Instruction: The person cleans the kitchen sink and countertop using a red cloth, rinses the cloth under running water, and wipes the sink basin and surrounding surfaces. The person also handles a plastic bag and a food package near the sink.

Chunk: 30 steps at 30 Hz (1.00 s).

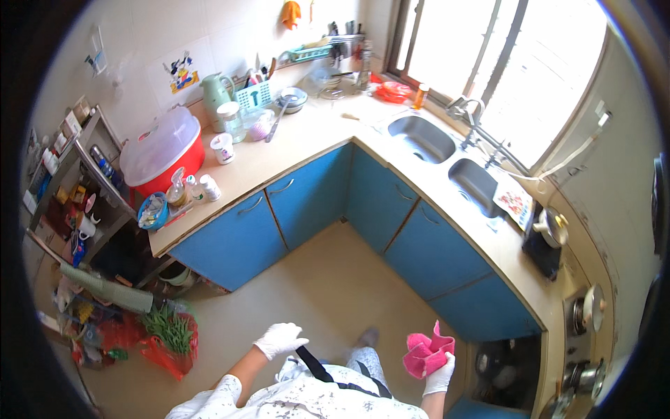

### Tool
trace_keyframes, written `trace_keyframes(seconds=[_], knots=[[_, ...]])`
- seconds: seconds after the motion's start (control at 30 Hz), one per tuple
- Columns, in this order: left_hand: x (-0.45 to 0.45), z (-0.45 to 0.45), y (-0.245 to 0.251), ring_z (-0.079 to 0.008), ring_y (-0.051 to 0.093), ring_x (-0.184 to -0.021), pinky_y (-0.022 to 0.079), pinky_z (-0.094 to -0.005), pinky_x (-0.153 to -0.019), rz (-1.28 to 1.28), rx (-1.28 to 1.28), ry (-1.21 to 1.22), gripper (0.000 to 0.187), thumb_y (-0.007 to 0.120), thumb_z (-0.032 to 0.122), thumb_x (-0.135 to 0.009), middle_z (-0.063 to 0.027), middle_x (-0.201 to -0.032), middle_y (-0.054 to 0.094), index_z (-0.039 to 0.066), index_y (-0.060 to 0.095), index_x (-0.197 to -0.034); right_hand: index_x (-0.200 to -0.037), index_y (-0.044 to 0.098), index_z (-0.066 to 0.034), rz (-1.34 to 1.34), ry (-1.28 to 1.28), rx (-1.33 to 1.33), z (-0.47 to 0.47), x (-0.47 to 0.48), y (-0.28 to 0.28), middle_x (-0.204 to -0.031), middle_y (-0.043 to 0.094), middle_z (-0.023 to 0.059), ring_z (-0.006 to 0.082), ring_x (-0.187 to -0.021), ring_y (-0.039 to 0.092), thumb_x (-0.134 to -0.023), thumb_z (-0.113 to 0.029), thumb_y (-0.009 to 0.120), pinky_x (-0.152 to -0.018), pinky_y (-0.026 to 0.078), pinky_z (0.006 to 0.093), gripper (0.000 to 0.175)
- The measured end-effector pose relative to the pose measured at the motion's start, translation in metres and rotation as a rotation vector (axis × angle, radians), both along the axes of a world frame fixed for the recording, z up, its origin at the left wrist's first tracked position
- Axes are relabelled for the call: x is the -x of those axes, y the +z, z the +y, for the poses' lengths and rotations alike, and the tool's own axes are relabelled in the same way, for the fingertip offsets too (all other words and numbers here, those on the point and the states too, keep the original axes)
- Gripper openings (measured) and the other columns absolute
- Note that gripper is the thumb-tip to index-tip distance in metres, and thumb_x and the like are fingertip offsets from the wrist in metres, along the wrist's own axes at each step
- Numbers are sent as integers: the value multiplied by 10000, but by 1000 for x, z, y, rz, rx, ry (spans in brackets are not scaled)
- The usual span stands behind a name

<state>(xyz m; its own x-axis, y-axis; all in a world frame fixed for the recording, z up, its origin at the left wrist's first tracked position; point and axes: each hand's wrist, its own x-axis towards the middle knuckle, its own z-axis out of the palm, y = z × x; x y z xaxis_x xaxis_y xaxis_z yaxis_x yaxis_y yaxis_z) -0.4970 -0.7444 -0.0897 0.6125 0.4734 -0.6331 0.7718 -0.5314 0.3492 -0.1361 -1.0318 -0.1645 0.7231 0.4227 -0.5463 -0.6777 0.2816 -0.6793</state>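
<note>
My left hand (279, 340), in a white glove, is at the lower middle, in front of my body. Its fingers are closed at the end of a black strap (314, 364), which runs across my white patterned shirt (314, 400). My right hand (440, 374), also gloved in white, is at the lower right, beside the blue cabinets. A crumpled pink cloth (426, 353) is gripped in it and spreads above the fingers. Both hands are over the floor (309, 293), apart from the counter.
An L-shaped counter (309, 136) with blue cabinet doors (230, 241) bounds the floor. It bears a double sink (421, 139), a red tub (170, 167), jars and bottles. Cookware (586, 377) stands on the stove at right. Greens (170, 330) in a red bag lie beside a cluttered shelf (110, 230).
</note>
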Motion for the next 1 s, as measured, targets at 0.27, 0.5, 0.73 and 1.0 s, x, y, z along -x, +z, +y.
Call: trace_keyframes(seconds=[0.27, 0.5, 0.73, 1.0], knots=[[-147, 128, 13, -351, 608, -1023, 478, -430, -902, -230, -8, 79, 479, 499, 438, -907, -195, -1102, 633, 13, 627, -1089, -1276, 511, -85, -130, 201, -150, 185, -119, 26, -1215, 588, 107, 285, -1114, 557, -977, -435, 378, -984, 434, 462, 480], [-279, 292, 62, -347, 595, -1048, 474, -425, -912, -382, -267, 119, 456, 531, 393, -919, -185, -1141, 613, 8, 601, -1152, -1346, 464, -91, -728, 420, -185, 398, -230, 130, -1284, 544, 114, 289, -1141, 550, -975, -403, 470, -943, 485, 458, 485], [-336, 461, 58, -337, 575, -1088, 457, -393, -950, -674, -180, 169, 378, 590, 313, -907, -177, -1160, 608, 8, 606, -1130, -1331, 462, -89, -465, 380, -403, 606, -296, 161, -1271, 557, 111, 278, -1147, 552, -956, -381, 515, -936, 492, 445, 478], [-475, 769, 7, -299, 583, -1070, 421, -464, -980, -904, -734, -27, 322, 643, 268, -816, -147, -1143, 618, 68, 662, -1068, -1303, 450, -44, 88, 351, -423, 806, -342, 159, -1246, 570, 110, 259, -1161, 539, -900, -248, 584, -1034, 404, 435, 472]])
